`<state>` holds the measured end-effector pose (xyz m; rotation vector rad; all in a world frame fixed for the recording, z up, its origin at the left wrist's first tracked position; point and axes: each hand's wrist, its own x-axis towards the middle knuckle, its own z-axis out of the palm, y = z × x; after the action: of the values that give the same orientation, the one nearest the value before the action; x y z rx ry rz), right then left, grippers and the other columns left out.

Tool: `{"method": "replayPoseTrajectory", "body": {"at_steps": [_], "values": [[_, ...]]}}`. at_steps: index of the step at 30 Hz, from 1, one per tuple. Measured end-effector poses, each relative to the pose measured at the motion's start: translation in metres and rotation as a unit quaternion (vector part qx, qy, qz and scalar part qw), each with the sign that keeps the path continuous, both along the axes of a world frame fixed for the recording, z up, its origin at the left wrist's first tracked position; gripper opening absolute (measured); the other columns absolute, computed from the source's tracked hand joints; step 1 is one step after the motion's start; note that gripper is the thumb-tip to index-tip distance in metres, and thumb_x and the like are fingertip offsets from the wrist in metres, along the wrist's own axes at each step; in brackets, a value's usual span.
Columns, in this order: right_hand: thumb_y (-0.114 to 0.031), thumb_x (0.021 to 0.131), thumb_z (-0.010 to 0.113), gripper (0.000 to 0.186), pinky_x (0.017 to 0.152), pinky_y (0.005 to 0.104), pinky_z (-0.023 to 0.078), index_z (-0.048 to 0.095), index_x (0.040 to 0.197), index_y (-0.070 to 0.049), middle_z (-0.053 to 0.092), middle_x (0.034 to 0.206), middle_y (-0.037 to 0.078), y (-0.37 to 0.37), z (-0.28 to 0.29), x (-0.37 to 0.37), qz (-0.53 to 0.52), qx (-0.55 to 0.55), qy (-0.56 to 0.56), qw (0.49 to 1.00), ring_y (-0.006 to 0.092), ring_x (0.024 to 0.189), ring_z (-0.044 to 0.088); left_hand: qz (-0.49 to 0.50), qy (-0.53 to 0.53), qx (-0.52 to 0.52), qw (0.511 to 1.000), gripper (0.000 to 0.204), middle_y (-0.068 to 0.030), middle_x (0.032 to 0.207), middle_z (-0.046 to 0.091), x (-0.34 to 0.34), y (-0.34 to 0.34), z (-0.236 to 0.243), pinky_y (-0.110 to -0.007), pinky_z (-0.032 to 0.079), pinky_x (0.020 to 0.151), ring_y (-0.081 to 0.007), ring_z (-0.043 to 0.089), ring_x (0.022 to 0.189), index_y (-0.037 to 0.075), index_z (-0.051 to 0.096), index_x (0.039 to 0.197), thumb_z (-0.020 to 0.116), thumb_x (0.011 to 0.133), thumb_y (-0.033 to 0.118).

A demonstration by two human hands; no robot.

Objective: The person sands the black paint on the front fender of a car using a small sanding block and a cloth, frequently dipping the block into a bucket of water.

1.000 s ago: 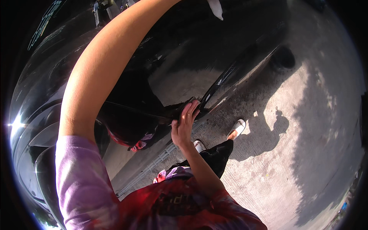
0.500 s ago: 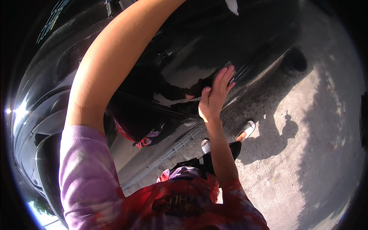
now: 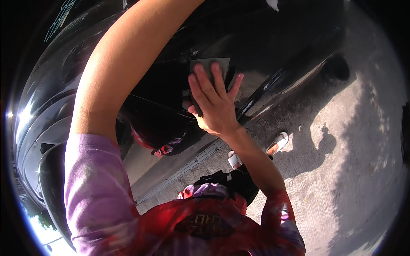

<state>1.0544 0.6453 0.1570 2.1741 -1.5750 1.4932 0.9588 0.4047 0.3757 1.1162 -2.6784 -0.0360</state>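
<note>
My right hand [image 3: 215,100] lies on a glossy black car panel [image 3: 265,47], its fingers spread over a thin grey-green sheet that looks like sandpaper [image 3: 220,64]. One end of the sheet sticks out past my fingertips, and its near edge passes between the thumb and the palm. The panel mirrors parts of my hand and shirt. My left arm [image 3: 128,59] reaches up across the car and leaves the view at the top, so the left hand is out of sight. A small white thing [image 3: 272,4], too cut off to name, shows at the top edge.
The car's curved bodywork [image 3: 42,98] and a dark rounded part [image 3: 57,192] fill the left side. A dark round shape like a tyre [image 3: 336,67] is at the car's lower edge. Sunlit concrete [image 3: 311,205] lies beneath, with my white sandals [image 3: 279,141] on it.
My right hand has moved left along the panel, and its fingers have spread. The sheet now shows clearly under them. My left arm has barely moved.
</note>
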Motion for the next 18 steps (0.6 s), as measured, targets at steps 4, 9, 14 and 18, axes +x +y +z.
{"method": "replayPoseTrajectory", "body": {"at_steps": [4, 9, 14, 18], "values": [[-0.042, 0.089, 0.071, 0.065, 0.113, 0.0798, 0.006, 0.055, 0.147, -0.020, 0.037, 0.164, -0.001, 0.059, -0.149, 0.006, 0.060, 0.042, 0.019, 0.997, 0.0335, 0.154, 0.027, -0.052, 0.039, -0.014, 0.998, 0.077, -0.0275, 0.135, 0.063, 0.005, -0.009, -0.015, -0.042, 0.046, 0.108, -0.0379, 0.059, 0.129, -0.004, 0.066, 0.128, 0.065, 0.088, 0.061], [-0.044, 0.088, 0.072, 0.066, 0.112, 0.0800, 0.015, 0.055, 0.148, -0.023, 0.035, 0.165, -0.003, 0.025, -0.097, -0.005, 0.041, -0.008, 0.068, 0.997, 0.0322, 0.155, 0.025, -0.018, 0.011, 0.009, 1.000, 0.073, -0.0269, 0.131, 0.065, 0.000, 0.011, 0.001, -0.042, 0.048, 0.105, -0.0386, 0.061, 0.126, -0.004, 0.070, 0.122, 0.066, 0.087, 0.061], [-0.041, 0.090, 0.070, 0.060, 0.111, 0.0754, 0.025, 0.055, 0.147, -0.033, 0.039, 0.161, -0.018, 0.047, -0.152, -0.036, 0.110, 0.053, 0.153, 0.981, 0.0181, 0.151, 0.031, -0.019, 0.021, 0.000, 1.000, 0.073, -0.0237, 0.134, 0.065, 0.000, 0.001, -0.005, -0.041, 0.047, 0.107, -0.0377, 0.060, 0.128, -0.004, 0.068, 0.126, 0.067, 0.088, 0.058], [-0.039, 0.091, 0.067, 0.061, 0.112, 0.0694, 0.028, 0.051, 0.150, -0.035, 0.038, 0.162, -0.018, 0.042, -0.127, -0.022, 0.147, 0.015, 0.176, 0.973, 0.0136, 0.152, 0.031, -0.056, 0.021, -0.063, 0.996, 0.075, -0.0192, 0.146, 0.058, 0.000, -0.002, -0.008, -0.040, 0.041, 0.114, -0.0346, 0.053, 0.137, 0.008, 0.059, 0.143, 0.063, 0.090, 0.060]]}}
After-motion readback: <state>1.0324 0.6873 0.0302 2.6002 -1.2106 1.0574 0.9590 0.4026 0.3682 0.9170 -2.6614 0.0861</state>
